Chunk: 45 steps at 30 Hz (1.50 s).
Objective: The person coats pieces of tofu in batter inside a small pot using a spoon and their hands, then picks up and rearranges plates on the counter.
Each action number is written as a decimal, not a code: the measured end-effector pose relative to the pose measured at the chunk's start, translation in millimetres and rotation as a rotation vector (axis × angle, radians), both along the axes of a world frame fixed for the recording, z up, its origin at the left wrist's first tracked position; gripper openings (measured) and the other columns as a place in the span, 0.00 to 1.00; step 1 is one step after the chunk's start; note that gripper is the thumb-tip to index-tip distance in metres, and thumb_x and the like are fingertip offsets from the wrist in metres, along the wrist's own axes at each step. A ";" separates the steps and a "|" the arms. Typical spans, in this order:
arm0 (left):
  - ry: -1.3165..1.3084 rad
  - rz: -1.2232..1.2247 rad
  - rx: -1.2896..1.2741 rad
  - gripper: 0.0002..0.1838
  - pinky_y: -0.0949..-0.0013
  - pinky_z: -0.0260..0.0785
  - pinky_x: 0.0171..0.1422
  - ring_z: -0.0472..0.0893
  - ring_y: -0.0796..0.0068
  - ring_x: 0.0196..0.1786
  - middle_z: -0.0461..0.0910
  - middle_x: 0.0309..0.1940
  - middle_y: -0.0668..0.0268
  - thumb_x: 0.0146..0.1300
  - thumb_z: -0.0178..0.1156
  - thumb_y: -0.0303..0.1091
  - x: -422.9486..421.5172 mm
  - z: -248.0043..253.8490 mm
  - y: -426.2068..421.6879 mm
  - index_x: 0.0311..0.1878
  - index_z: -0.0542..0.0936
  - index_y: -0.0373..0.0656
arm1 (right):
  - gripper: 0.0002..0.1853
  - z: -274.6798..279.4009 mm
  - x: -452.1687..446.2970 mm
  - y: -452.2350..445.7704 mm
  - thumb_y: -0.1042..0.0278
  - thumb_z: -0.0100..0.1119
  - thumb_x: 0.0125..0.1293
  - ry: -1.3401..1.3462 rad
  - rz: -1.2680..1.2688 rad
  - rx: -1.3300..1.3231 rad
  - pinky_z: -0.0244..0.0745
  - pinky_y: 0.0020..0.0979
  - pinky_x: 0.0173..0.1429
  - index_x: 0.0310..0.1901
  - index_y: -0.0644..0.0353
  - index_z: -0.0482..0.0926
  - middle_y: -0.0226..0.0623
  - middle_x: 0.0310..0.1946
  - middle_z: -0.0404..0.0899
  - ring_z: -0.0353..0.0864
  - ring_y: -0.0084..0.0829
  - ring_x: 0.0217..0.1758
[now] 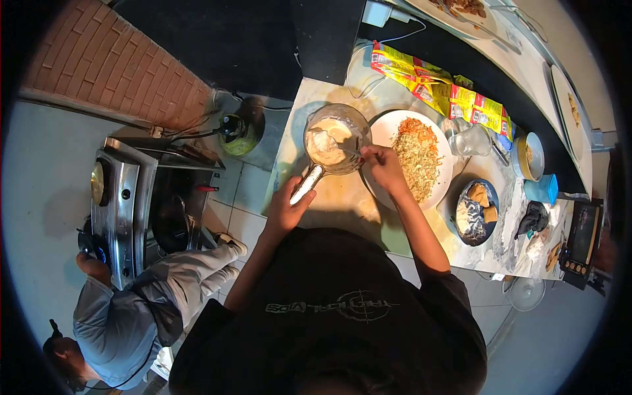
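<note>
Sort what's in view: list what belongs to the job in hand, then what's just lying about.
Belongs to the job:
pan, held by the left hand
utensil, held by the right hand
creamy mixture in the pan
probably the plate beside it

Apparently just lying about:
yellow-and-red packets
blue container
dark crumpled item

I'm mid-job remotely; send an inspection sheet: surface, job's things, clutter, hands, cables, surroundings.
Surface: pale, patchy countertop; stain or pattern, cannot tell.
Job's things: pan with creamy mixture; utensil in it; white plate beside, bearing shredded food.
Clutter: yellow packets, dark bowl, turquoise container.
Hands: left hand holds the pan's handle; right hand grips the utensil.
Cables: thin pale cable near white box.
Surroundings: another person at the stove; blue glow, apparently flame.
</note>
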<state>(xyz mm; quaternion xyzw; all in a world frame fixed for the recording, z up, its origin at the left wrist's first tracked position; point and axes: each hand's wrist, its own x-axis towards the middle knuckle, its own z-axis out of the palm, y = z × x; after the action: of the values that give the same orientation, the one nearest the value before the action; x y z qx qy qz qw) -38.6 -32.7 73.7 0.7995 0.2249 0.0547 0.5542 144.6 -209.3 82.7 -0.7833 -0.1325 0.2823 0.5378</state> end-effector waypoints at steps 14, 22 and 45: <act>0.056 0.031 -0.092 0.14 0.70 0.67 0.31 0.75 0.79 0.26 0.77 0.23 0.65 0.62 0.66 0.35 -0.1 1.6 -2.9 0.45 0.75 0.39 | 0.18 4.6 18.4 -19.5 0.56 0.52 0.74 0.258 -0.033 0.064 0.49 0.21 0.18 0.29 0.57 0.80 0.18 0.14 0.64 0.54 0.12 0.13; 0.070 0.027 -0.057 0.14 0.69 0.67 0.31 0.75 0.78 0.26 0.76 0.23 0.65 0.62 0.66 0.35 0.7 2.0 -4.8 0.45 0.75 0.38 | 0.16 -9.0 20.0 -10.2 0.60 0.55 0.71 -0.177 0.029 -0.004 0.60 0.30 0.23 0.28 0.61 0.82 0.29 0.14 0.70 0.64 0.22 0.16; 0.027 0.026 -0.092 0.13 0.71 0.63 0.30 0.71 0.81 0.25 0.73 0.21 0.68 0.62 0.66 0.35 -5.0 -4.6 -5.3 0.43 0.75 0.38 | 0.11 52.5 13.9 -3.6 0.75 0.62 0.51 -1.035 0.135 -0.489 0.77 0.41 0.34 0.39 0.59 0.80 0.41 0.31 0.79 0.81 0.44 0.30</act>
<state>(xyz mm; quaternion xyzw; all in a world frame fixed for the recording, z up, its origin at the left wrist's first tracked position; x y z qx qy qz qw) -43.6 -38.0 69.1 0.7707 0.2450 0.0408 0.5867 158.5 -212.9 135.2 -0.9107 -0.3591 -0.0816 0.1871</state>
